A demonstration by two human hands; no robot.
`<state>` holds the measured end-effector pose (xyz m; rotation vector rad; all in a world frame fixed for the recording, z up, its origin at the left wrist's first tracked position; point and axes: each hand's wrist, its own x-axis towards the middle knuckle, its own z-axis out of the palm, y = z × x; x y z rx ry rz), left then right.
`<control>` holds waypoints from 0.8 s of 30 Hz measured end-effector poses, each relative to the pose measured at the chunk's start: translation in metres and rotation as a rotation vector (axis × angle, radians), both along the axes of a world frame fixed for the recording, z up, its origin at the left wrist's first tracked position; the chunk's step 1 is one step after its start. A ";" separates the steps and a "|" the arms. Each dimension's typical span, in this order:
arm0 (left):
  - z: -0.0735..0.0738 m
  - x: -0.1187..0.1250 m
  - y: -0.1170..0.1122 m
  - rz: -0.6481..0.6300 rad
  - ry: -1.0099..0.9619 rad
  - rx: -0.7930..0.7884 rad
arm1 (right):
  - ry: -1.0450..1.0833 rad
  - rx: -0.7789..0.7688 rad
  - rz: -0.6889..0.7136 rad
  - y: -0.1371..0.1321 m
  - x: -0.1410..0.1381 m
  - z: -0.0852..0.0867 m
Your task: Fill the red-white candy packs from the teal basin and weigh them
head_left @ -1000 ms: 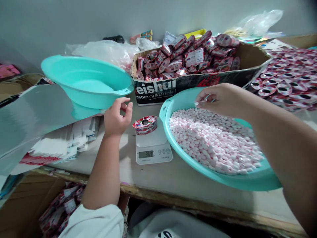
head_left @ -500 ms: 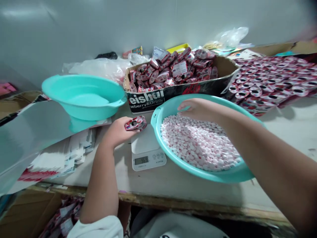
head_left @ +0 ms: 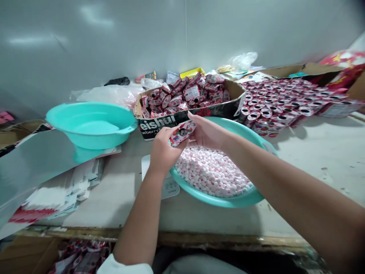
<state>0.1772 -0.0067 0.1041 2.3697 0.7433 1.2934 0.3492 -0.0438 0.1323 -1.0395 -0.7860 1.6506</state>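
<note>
"What's different from half a second ago?"

"From the left: the left hand has carried across from the scale, which is now nearer than the hands. It grips the left end of a printed packet. That packet has left its spot just over the scale and sits tilted between the hands, above the left side of a turquoise basin. The right hand, beyond the pale pieces, has come left to meet its other end, thumb raised."

"Meaning what for the work?"

"I'd judge it's off the scale and in the hands now, both given over to that one packet."

"And what can't you make out?"

"Left to right again: the box beyond the left hand has its lower lettering cut off by that hand. The scale's display is behind the left forearm, so no reading shows. The packet's underside is hidden. The right fingers disappear behind it; I can't tell whether they pinch it or only cup it. Right of the right hand, many upright packets crowd too tightly to count."
</note>
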 end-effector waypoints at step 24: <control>-0.023 0.003 0.005 0.139 0.189 -0.237 | -1.231 0.214 -0.592 0.010 0.033 -0.012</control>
